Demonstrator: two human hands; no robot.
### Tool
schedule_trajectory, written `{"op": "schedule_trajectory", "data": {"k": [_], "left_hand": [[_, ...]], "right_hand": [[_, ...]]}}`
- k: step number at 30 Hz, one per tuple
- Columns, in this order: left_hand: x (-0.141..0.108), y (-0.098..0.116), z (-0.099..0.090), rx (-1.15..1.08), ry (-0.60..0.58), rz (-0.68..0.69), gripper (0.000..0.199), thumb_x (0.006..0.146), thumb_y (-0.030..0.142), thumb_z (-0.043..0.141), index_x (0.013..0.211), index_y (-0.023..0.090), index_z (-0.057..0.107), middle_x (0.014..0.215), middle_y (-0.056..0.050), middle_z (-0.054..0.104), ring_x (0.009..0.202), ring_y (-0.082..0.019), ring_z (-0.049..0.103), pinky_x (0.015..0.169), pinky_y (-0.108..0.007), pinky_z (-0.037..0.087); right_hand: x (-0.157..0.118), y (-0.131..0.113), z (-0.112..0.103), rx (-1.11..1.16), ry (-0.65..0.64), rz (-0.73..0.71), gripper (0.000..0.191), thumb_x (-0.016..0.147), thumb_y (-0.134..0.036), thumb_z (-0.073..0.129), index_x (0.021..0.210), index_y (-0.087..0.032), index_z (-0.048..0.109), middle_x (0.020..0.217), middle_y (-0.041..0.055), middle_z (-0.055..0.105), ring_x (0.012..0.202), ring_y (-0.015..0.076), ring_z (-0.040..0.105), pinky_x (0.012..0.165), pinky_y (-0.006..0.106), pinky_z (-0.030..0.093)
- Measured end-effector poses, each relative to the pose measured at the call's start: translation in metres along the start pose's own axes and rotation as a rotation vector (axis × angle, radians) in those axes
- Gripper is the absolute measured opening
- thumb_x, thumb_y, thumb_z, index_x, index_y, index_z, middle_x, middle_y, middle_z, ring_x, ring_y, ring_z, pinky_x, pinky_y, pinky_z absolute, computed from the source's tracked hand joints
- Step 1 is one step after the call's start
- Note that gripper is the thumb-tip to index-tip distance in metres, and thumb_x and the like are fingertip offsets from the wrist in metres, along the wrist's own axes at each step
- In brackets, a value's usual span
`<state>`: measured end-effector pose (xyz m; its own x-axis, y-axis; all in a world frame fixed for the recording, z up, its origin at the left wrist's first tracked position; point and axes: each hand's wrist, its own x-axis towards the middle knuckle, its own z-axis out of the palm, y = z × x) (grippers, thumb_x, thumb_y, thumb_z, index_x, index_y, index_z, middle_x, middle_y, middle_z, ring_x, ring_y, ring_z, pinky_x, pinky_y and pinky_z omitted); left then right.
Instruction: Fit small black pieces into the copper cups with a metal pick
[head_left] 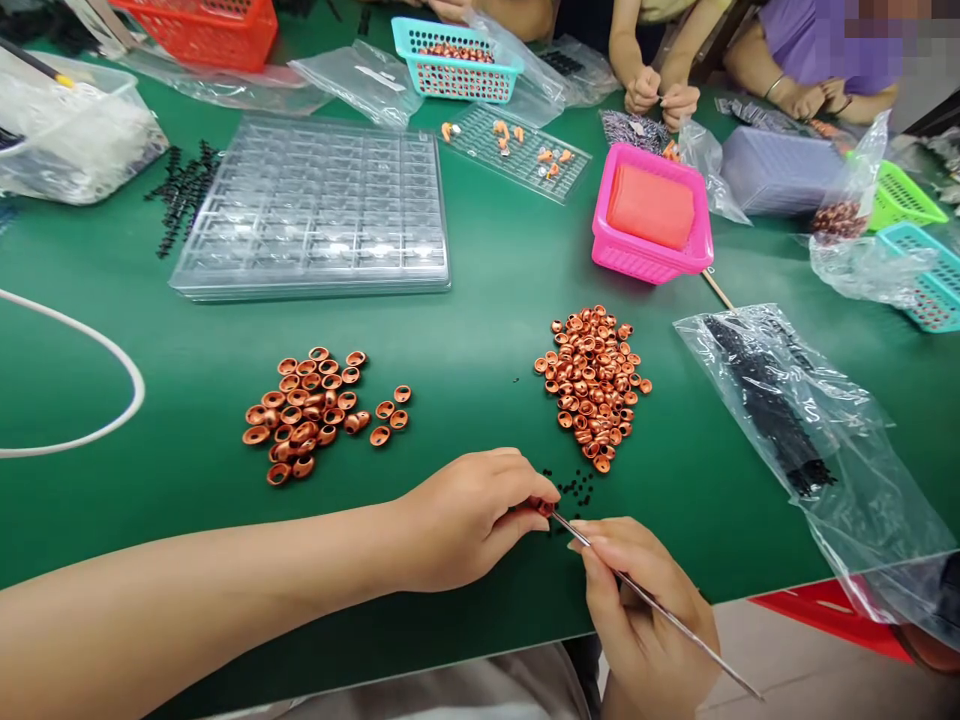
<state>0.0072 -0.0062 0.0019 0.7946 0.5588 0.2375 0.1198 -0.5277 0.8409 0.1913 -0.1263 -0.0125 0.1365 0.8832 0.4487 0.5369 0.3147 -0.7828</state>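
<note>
Between thumb and fingers my left hand (472, 520) pinches a small copper-coloured cup-shaped piece (546, 507), mostly covered by the fingertips. My right hand (649, 600) grips a thin metal rod tool (675, 622) like a pen, and its tip meets the copper piece. Tiny black bits (577, 487) lie scattered on the table just beyond the fingertips. Past them stands a dense pile of copper pieces (596, 385). To the left, a looser group of copper pieces (304, 410) shows round holes in their sides.
Stacked clear compartment trays (315, 210) lie on the green table (480, 330). A pink basket (652, 265) holds something orange-red. At right is a plastic bag (795, 400) with black strips. A white cable (112, 350) loops at left. Co-workers' hands (660, 95) work at the far side.
</note>
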Motion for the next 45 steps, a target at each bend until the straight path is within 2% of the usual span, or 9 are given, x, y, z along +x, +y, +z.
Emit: {"op": "schedule_trajectory", "data": {"k": [10,17,31,39,45], "left_hand": [[-0.0006,-0.0010,0.0004,-0.006,0.010,0.007,0.012,0.093,0.010,0.057,0.103,0.010,0.065,0.086,-0.007,0.069,0.078,-0.016,0.057,0.071,-0.026,0.048],[-0.0008,-0.0018,0.0017,0.003,0.013,0.015,0.012,0.093,0.011,0.057,0.103,0.009,0.065,0.087,-0.007,0.070,0.078,-0.016,0.058,0.072,-0.027,0.049],[-0.0020,-0.0015,0.0020,0.084,-0.017,0.061,0.013,0.096,0.009,0.050,0.102,0.010,0.061,0.086,-0.008,0.068,0.076,-0.017,0.055,0.068,-0.028,0.049],[-0.0034,-0.0016,0.0043,0.138,-0.028,0.069,0.014,0.097,0.008,0.046,0.098,0.010,0.060,0.084,-0.009,0.065,0.074,-0.017,0.052,0.065,-0.028,0.046],[-0.0020,-0.0003,0.0026,0.052,-0.013,0.029,0.013,0.096,0.009,0.048,0.101,0.014,0.060,0.086,-0.006,0.068,0.078,-0.016,0.056,0.070,-0.027,0.048]], "right_hand": [[-0.0028,0.0007,0.0014,-0.005,0.050,0.004,0.034,0.083,-0.001,0.061,0.108,-0.024,0.064,0.097,0.0030,0.075,0.089,0.0174,0.072,0.075,0.033,0.061],[-0.0011,0.0016,-0.0003,0.000,0.009,-0.007,0.036,0.081,0.001,0.063,0.109,-0.022,0.064,0.099,0.0038,0.075,0.090,0.0172,0.072,0.077,0.033,0.060],[-0.0029,0.0020,0.0011,-0.011,0.012,0.021,0.036,0.080,0.002,0.064,0.107,-0.022,0.065,0.096,0.0034,0.075,0.087,0.0179,0.072,0.076,0.033,0.059],[0.0015,0.0000,-0.0042,-0.008,-0.093,-0.012,0.039,0.079,0.004,0.064,0.110,-0.020,0.064,0.098,0.0034,0.075,0.089,0.0167,0.071,0.077,0.032,0.059],[0.0040,-0.0019,-0.0009,-0.009,-0.023,-0.026,0.038,0.079,0.003,0.063,0.107,-0.022,0.064,0.094,0.0028,0.075,0.085,0.0161,0.072,0.073,0.031,0.060]]}}
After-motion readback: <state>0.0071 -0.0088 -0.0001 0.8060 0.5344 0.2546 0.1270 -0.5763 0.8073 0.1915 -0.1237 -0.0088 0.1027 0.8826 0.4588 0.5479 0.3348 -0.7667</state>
